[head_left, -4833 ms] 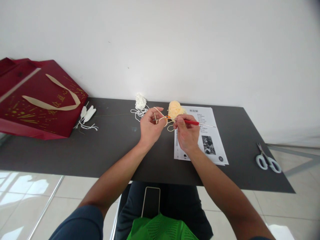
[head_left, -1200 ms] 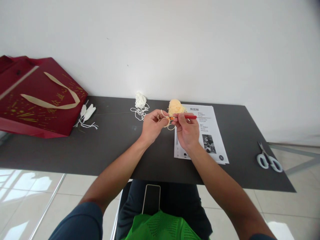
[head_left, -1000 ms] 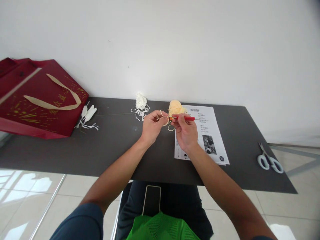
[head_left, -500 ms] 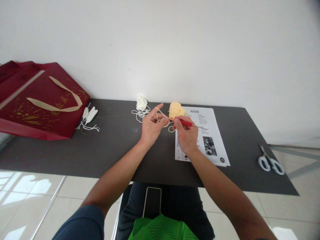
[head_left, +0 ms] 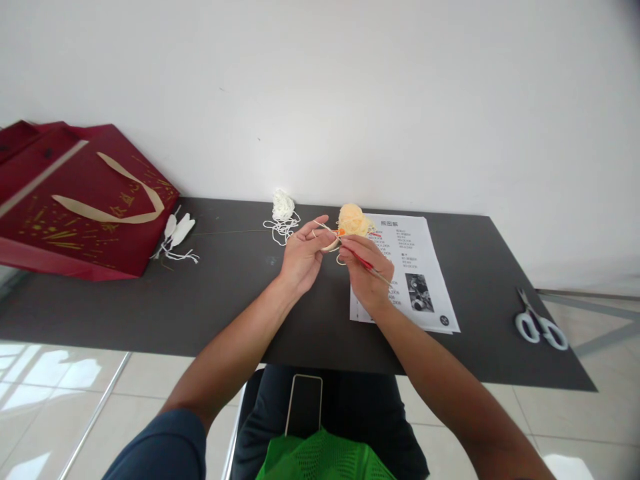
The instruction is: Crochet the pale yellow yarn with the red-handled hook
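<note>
My right hand grips a crochet hook with a red handle, its tip up by the fingers of my left hand. That left hand pinches a small cream crochet piece, partly hidden by the fingers, and a strand of yarn loops over the raised index finger. Just behind the hands sits a pale yellow yarn ball. An orange bit shows near the fingertips, too small to name. Printed sheets lie partly under my right hand.
White yarn with loose strands lies at the back of the dark table. On the left are white crocheted pieces beside a red gift bag. Scissors rest at the right. A phone is on my lap.
My right hand has turned, so the hook's handle now slopes down to the right across the palm. My left fingers have drawn in lower around the crochet piece.
</note>
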A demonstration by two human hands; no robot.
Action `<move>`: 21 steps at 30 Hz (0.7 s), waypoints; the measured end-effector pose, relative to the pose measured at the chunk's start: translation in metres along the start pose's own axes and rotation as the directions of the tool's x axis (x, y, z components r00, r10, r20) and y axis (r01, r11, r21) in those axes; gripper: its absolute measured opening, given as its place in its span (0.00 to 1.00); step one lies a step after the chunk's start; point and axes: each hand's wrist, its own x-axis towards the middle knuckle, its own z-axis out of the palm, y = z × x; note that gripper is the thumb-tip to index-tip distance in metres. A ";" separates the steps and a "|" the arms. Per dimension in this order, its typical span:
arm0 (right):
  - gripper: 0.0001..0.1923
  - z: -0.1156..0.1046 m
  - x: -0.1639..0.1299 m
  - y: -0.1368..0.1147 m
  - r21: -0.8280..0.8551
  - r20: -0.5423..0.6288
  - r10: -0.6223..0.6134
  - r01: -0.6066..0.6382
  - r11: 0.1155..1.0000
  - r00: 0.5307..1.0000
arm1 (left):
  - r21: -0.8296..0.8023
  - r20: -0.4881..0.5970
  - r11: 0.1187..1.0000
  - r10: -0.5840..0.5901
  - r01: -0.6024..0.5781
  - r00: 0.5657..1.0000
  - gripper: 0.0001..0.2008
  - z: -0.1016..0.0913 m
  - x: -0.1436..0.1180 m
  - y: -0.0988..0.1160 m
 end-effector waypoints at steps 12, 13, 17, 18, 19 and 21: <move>0.12 -0.001 0.027 -0.006 0.529 -0.016 0.416 -0.345 0.775 0.909 | 0.162 0.027 0.978 0.126 -0.129 0.992 0.31 -0.002 0.002 -0.005; 0.12 -0.001 0.028 -0.006 0.531 -0.020 0.410 -0.338 0.777 0.912 | 0.183 0.023 0.973 0.138 -0.140 0.990 0.31 -0.003 0.002 -0.006; 0.12 -0.003 0.029 -0.004 0.500 -0.050 0.369 -0.297 0.814 0.928 | 0.257 0.019 0.951 0.172 -0.171 0.985 0.33 -0.006 0.003 -0.006; 0.12 -0.004 0.029 -0.004 0.489 -0.053 0.355 -0.286 0.824 0.933 | 0.268 0.024 0.947 0.175 -0.175 0.984 0.33 -0.006 0.003 -0.006; 0.11 -0.005 0.029 -0.003 0.477 -0.054 0.340 -0.275 0.835 0.939 | 0.274 0.029 0.945 0.177 -0.178 0.984 0.32 -0.006 0.003 -0.006; 0.10 -0.006 0.029 -0.002 0.451 -0.053 0.306 -0.251 0.856 0.951 | 0.282 0.038 0.942 0.181 -0.185 0.983 0.32 -0.006 0.003 -0.005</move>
